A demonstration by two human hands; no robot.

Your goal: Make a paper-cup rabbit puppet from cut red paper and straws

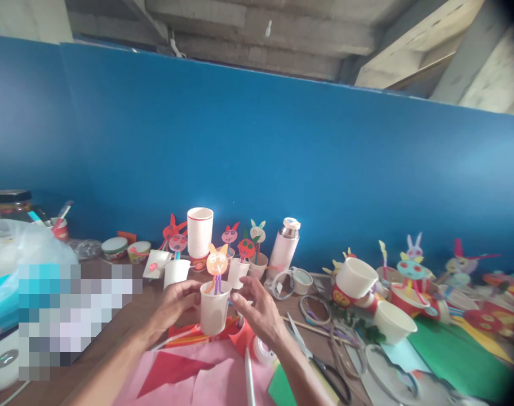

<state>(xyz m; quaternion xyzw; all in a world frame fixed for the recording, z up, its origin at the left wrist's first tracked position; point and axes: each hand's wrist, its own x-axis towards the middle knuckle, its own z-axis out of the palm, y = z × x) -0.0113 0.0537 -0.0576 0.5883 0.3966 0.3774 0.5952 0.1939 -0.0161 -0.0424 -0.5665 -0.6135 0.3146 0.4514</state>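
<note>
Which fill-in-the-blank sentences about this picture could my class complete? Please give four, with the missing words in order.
1. The white cup between the left hand and the right hand holds a figure whose face is ____.
2. The large panel behind the table is ____.
3. The scissors have ____ handles.
4. In the picture, the bottle appears to the ____ of the tall stack of cups.
Missing words: orange; blue; black; right.

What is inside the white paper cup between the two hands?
An orange paper animal face rises from the white paper cup on orange and purple strips. The cup's wall hides their lower ends.
</note>
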